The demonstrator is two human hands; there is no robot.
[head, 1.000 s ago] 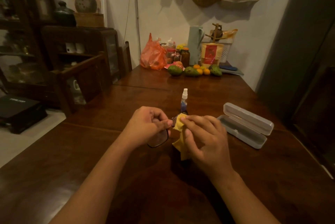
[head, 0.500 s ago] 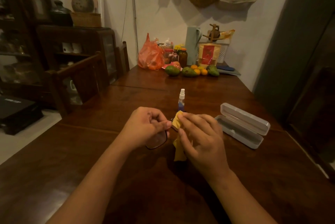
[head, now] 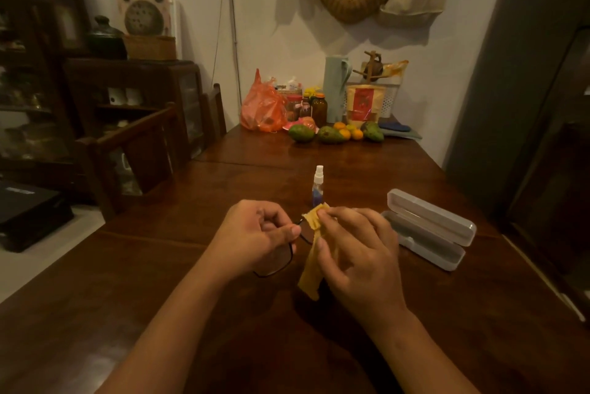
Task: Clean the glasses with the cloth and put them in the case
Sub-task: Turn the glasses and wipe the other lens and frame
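A dark, glossy wooden table (head: pixel 159 313) fills the lower frame under dim light. At centre, the left hand (head: pixel 255 238) curls closed, pinching one pair of thin black-rimmed glasses (head: pixel 281 266) by the frame, one lens hanging below its fingers. Just right of it, the right hand (head: pixel 357 256) pinches one soft yellow cloth (head: pixel 311 269) around the other lens, the cloth's tail drooping. One pale rigid case (head: pixel 427 230) lies open at centre right. One small clear spray bottle (head: pixel 318 186) stands upright above the hands.
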